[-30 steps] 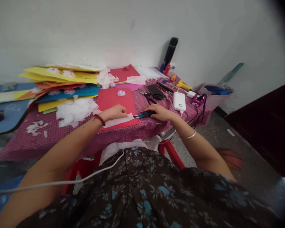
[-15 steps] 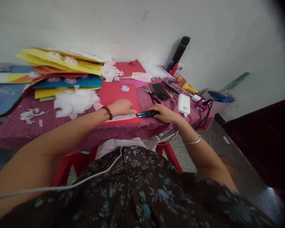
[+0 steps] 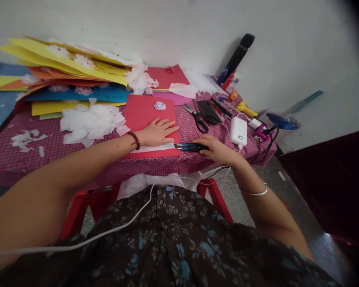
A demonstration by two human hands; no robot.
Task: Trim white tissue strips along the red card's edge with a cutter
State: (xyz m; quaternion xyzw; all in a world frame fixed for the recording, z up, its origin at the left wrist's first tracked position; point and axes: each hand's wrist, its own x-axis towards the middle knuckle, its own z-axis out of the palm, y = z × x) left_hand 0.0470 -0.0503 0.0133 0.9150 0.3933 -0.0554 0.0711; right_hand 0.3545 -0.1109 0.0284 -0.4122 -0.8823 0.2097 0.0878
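Observation:
A red sheet of card (image 3: pixel 148 115) lies on the checked tablecloth (image 3: pixel 24 155), with a white strip of paper (image 3: pixel 152 148) along its near edge. My left hand (image 3: pixel 158 131) lies flat on the red card, fingers stretched out, just above the white strip. My right hand (image 3: pixel 217 148) is closed on a blue and black cutter (image 3: pixel 191 146) at the right end of the strip, its tip pointing left at the paper. A small white paper flower (image 3: pixel 159 105) sits further up the red card.
Stacked coloured card (image 3: pixel 62 75) and white paper scraps (image 3: pixel 89 121) fill the left. Right of the red card lie scissors (image 3: pixel 199 118), a black phone (image 3: pixel 208 112), a white power bank (image 3: pixel 238 131) with cables, a glue gun (image 3: pixel 247 108) and pens. The table edge is just below my hands.
My left hand has opened out flat on the red card. My right hand with the cutter has stayed at the strip's right end. The camera has tilted, so the table sits lower.

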